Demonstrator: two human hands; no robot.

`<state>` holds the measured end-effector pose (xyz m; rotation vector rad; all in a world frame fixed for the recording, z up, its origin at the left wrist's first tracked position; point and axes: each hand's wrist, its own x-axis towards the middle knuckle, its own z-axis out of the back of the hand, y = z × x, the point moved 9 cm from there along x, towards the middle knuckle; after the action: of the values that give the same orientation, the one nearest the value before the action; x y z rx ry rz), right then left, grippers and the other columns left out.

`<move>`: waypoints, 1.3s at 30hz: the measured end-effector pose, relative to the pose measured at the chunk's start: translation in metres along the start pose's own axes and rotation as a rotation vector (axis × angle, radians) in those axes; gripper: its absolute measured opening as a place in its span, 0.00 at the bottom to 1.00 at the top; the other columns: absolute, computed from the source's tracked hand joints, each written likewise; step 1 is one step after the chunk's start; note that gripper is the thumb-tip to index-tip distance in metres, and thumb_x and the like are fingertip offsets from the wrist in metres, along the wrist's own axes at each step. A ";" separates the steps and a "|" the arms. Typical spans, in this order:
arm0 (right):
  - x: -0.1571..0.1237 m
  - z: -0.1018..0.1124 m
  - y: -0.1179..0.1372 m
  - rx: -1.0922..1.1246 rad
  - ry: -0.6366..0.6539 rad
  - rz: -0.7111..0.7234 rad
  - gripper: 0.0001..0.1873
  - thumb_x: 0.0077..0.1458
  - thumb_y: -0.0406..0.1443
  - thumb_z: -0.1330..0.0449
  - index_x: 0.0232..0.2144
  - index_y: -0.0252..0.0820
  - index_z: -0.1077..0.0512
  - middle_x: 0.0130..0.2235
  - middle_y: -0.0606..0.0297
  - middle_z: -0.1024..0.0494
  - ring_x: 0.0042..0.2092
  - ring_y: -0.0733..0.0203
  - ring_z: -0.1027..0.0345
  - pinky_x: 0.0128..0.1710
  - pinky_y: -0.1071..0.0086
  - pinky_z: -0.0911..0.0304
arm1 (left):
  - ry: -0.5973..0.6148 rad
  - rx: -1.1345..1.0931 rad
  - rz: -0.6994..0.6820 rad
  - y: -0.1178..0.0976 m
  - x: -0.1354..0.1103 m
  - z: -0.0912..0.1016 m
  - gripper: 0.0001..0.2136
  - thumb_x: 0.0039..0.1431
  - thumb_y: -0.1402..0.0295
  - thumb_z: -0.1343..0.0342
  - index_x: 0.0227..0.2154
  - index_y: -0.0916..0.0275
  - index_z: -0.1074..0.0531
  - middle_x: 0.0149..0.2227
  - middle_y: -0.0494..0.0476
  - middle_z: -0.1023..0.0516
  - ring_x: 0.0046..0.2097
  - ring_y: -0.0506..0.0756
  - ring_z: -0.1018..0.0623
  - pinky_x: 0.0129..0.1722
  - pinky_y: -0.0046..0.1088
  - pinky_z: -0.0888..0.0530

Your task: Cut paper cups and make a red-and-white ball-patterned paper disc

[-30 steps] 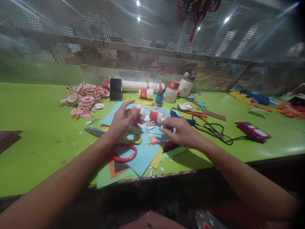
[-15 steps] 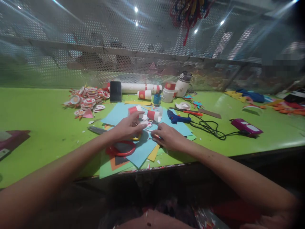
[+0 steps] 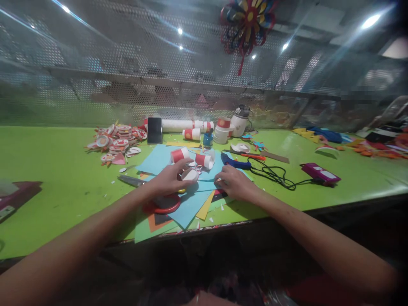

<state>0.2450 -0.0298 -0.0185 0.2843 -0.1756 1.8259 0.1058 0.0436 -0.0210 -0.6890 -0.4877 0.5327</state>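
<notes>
My left hand (image 3: pixel 172 177) is curled above blue paper sheets (image 3: pixel 188 208), its thumb and fingers closed around a white round paper piece (image 3: pixel 190 174). To its right, my right hand (image 3: pixel 234 182) rests low over the sheets with bent fingers; whatever is at its fingertips is too small to make out. Two red-and-white paper cups (image 3: pixel 204 160) lie on their sides just beyond my hands. Red-handled scissors (image 3: pixel 167 209) lie partly under my left wrist, blades pointing left. A blue glue gun (image 3: pixel 236 163) lies just beyond my right hand.
Cut paper pieces (image 3: pixel 119 144) are heaped at the left, beside a black phone (image 3: pixel 154 131). A blue bottle (image 3: pixel 208 139), stacked cups (image 3: pixel 222 134) and a flask (image 3: pixel 239 123) stand behind. A black cord runs to a purple box (image 3: pixel 320 173) at the right.
My right hand has shifted right, away from my left hand, toward the glue gun. The white round piece at my left hand now shows more plainly. The camera view has tilted up.
</notes>
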 end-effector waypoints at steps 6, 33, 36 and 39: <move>0.026 0.014 0.009 0.079 0.002 0.051 0.13 0.52 0.27 0.44 0.39 0.38 0.24 0.31 0.61 0.28 0.33 0.62 0.36 0.33 0.71 0.44 | 0.083 0.305 -0.135 -0.027 -0.006 -0.017 0.22 0.55 0.57 0.48 0.51 0.60 0.37 0.46 0.61 0.27 0.41 0.58 0.27 0.38 0.35 0.31; 0.024 0.019 0.002 0.486 -0.202 0.118 0.12 0.52 0.27 0.49 0.34 0.36 0.26 0.30 0.60 0.25 0.32 0.61 0.34 0.32 0.68 0.39 | 0.082 0.395 -0.130 -0.026 -0.012 -0.030 0.25 0.53 0.54 0.46 0.51 0.62 0.35 0.52 0.65 0.36 0.52 0.64 0.36 0.50 0.48 0.35; 0.022 0.010 0.012 0.428 -0.046 0.185 0.10 0.55 0.31 0.47 0.37 0.37 0.26 0.32 0.59 0.26 0.35 0.58 0.35 0.34 0.66 0.39 | 0.075 0.398 -0.137 -0.026 -0.011 -0.033 0.23 0.54 0.55 0.46 0.50 0.61 0.35 0.51 0.65 0.35 0.51 0.65 0.36 0.49 0.49 0.35; 0.018 0.005 0.023 0.382 0.077 0.225 0.09 0.57 0.37 0.44 0.37 0.40 0.27 0.34 0.58 0.28 0.39 0.56 0.37 0.37 0.64 0.39 | 0.056 0.400 -0.156 -0.027 -0.011 -0.034 0.20 0.56 0.56 0.47 0.47 0.61 0.34 0.49 0.64 0.35 0.50 0.63 0.35 0.48 0.48 0.34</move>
<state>0.2189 -0.0207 -0.0080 0.4755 0.2065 2.0857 0.1248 0.0040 -0.0276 -0.2792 -0.3639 0.4446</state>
